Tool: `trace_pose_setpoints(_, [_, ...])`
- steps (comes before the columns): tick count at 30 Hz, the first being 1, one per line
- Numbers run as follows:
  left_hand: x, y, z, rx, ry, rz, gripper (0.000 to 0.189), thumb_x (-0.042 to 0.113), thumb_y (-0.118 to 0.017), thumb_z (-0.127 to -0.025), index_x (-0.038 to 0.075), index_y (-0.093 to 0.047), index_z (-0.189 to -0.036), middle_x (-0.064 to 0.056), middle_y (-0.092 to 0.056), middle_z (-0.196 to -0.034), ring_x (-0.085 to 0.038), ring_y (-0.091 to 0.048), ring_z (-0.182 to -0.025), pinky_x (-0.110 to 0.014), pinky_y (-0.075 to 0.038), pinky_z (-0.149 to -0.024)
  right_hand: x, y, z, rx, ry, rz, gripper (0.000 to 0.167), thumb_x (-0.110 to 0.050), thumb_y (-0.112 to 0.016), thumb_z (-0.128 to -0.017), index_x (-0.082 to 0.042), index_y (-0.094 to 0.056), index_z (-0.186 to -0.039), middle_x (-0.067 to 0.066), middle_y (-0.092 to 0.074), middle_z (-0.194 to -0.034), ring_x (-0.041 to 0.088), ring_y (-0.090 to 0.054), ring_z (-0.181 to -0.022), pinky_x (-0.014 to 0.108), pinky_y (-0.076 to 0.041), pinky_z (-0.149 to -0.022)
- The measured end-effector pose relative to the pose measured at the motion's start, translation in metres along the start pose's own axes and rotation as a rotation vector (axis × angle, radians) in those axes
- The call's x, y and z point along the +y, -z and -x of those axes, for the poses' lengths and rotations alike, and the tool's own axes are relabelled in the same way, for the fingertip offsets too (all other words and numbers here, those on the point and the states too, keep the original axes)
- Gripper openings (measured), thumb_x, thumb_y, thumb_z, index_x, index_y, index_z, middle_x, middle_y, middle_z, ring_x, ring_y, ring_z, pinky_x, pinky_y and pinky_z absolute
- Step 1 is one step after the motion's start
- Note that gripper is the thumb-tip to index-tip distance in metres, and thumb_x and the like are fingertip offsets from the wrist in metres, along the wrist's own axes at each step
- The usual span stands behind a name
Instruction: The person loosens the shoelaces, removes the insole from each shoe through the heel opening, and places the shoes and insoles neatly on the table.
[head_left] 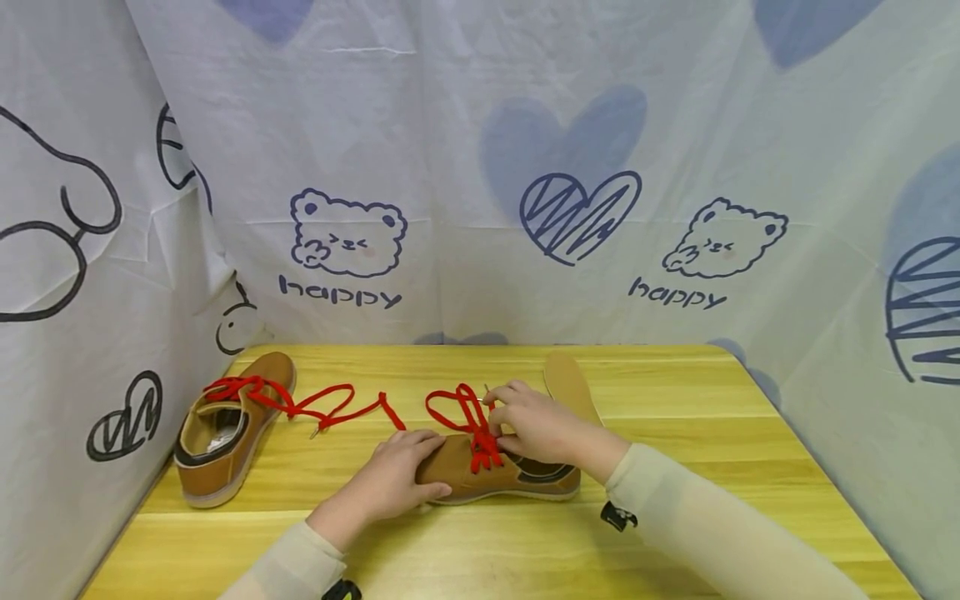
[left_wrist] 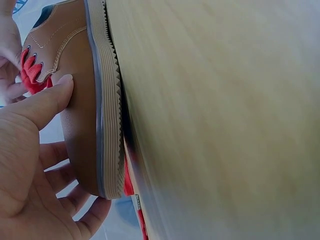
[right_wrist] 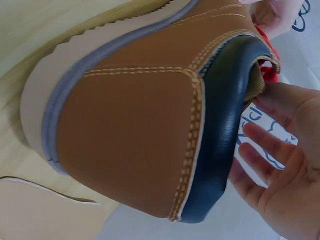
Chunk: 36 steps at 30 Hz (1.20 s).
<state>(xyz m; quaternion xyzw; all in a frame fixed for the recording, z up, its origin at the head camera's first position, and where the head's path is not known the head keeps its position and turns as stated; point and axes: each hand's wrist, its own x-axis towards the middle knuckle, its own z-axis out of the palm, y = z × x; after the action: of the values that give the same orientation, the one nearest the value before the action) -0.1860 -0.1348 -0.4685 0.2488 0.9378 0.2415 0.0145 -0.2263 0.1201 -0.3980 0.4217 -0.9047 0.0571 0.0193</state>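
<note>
brown shoe point(head_left: 498, 479): sat sole-down on the wooden table point(head_left: 525, 546), with the toe to the left, the heel to the right and the red laces point(head_left: 483, 442) bunched across the eyelets. called, by the look of it, for careful handling of those laces: best done, most likely, by bracing the toe with the left hand point(head_left: 393, 479) and working the strands with the right hand point(head_left: 536, 427), drawing each one through gently, flat and untwisted, and evening up both sides before tightening. seemed worth guiding the loose loops away from the eyelets, to avoid a snag or a knot, and pulling upward rather than sideways, to avoid swinging the heel round.

had the toe end inside the left grasp: curled round it, with the thumb against the near side and the other fingers along the far side, spread only to the width of the shoe. closed in, on the right, just ahead of the shoe's opening, with thumb and forefinger pinching at the red laces and the remaining fingers loosely spread, bearing nothing. could not tell exactly which strand. showed a second shoe point(head_left: 251, 442) well apart on the left, and a tan insole point(head_left: 566, 383) just beyond the right hand.
</note>
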Motion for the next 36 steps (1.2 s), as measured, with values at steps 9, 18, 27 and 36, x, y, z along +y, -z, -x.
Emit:
trace_pose_setpoints(9, [-0.001,-0.001,0.000,0.002,0.005,-0.006,0.071,0.044,-0.078,-0.086,0.005,-0.057,-0.141,-0.013,-0.054,-0.143,-0.036,-0.047,-0.130,-0.057,-0.039,-0.103,0.002,0.005,-0.003,0.075,-0.128,-0.048,0.016,-0.014,-0.072,-0.093,-0.018,-0.063,-0.080,0.010,-0.061,-0.132,0.032,-0.053,-0.120,0.042,-0.050,-0.094])
trace_pose_setpoints(18, [-0.001,0.000,0.000,-0.010,0.001,0.001,0.072,0.043,-0.078,-0.087,0.003,-0.056,-0.142,-0.017,-0.052,-0.144,-0.038,-0.046,-0.132,-0.059,-0.037,-0.105,0.022,-0.004,-0.005,0.077,-0.364,-0.351,0.013,-0.007,-0.063,-0.091,-0.013,-0.060,-0.081,0.005,-0.063,-0.104,0.028,-0.057,-0.096,0.045,-0.046,-0.090])
trace_pose_setpoints(27, [0.002,0.002,0.002,-0.011,0.007,0.003,0.071,0.042,-0.078,-0.087,0.002,-0.056,-0.142,-0.017,-0.052,-0.144,-0.038,-0.046,-0.132,-0.059,-0.036,-0.105,0.026,-0.002,-0.008,-0.011,-0.524,-0.629,0.020,-0.014,-0.052,-0.102,-0.009,-0.052,-0.083,0.001,-0.045,-0.074,0.013,-0.030,-0.055,0.030,-0.032,-0.059])
trace_pose_setpoints(36, [0.002,0.002,0.002,-0.017,0.011,-0.006,0.072,0.043,-0.077,-0.087,0.003,-0.055,-0.142,-0.018,-0.052,-0.145,-0.039,-0.045,-0.133,-0.060,-0.036,-0.106,0.025,-0.002,-0.010,0.040,-0.619,-0.820,0.023,-0.013,-0.042,-0.105,-0.004,-0.059,-0.092,0.004,-0.051,-0.084,0.015,-0.036,-0.067,0.033,-0.033,-0.066])
